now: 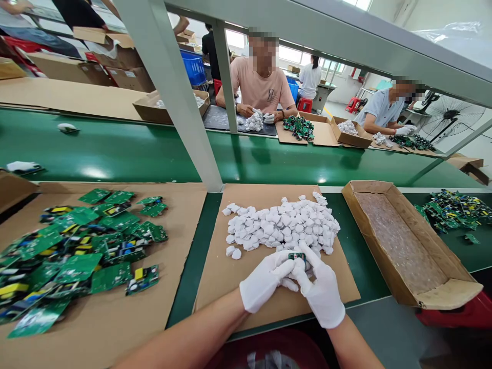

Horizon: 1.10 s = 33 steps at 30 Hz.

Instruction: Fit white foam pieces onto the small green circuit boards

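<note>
My white-gloved left hand (265, 279) and right hand (321, 292) pinch a small green circuit board (296, 256) into a white plastic shell; next, I judge, firm even pressure.

Small green part (297, 256): mostly covered by the gloved fingers of both hands, only its top face shows
White pieces (282, 225): the nearest ones are hidden behind the left hand (265, 282) and right hand (321, 292)
Circuit boards (73, 256): the heap runs off the left edge, lower boards buried under others
Second board heap (453, 207): cut by the right edge, parts too small to tell
Cardboard tray (407, 246): contents blurred, a pale clear mass
Red thing below the table edge (269, 351): cut by the bottom edge, white contents unclear
Co-workers' faces: blurred
</note>
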Each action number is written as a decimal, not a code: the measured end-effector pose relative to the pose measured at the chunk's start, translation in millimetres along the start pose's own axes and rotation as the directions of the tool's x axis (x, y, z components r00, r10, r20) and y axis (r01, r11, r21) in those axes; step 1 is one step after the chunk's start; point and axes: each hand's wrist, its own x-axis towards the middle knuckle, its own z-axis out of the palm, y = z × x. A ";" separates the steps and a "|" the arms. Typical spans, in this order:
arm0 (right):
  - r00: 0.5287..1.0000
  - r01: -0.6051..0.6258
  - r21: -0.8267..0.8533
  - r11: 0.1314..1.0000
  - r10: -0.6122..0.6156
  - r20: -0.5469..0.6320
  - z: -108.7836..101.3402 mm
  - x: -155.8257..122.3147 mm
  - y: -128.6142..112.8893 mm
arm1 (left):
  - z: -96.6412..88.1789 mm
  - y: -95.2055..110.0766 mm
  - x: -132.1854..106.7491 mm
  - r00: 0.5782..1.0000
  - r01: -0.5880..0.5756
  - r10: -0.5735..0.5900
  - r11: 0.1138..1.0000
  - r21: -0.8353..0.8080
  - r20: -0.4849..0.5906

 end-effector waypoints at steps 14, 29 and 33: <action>0.870 0.426 -0.347 0.835 -0.484 -0.097 10.6 -5.6 13.4 | 2.5 -2.8 3.8 0.997 -0.012 0.009 0.999 -0.035 -0.083; 0.990 -0.088 0.240 0.967 0.058 0.131 4.4 -1.0 0.0 | -0.7 -1.8 2.2 1.000 -0.018 0.017 0.999 -0.047 -0.015; 0.978 -0.112 0.364 0.924 0.038 0.206 -1.6 0.9 -4.2 | 2.1 1.9 -0.9 0.999 -0.040 0.040 0.997 0.061 0.000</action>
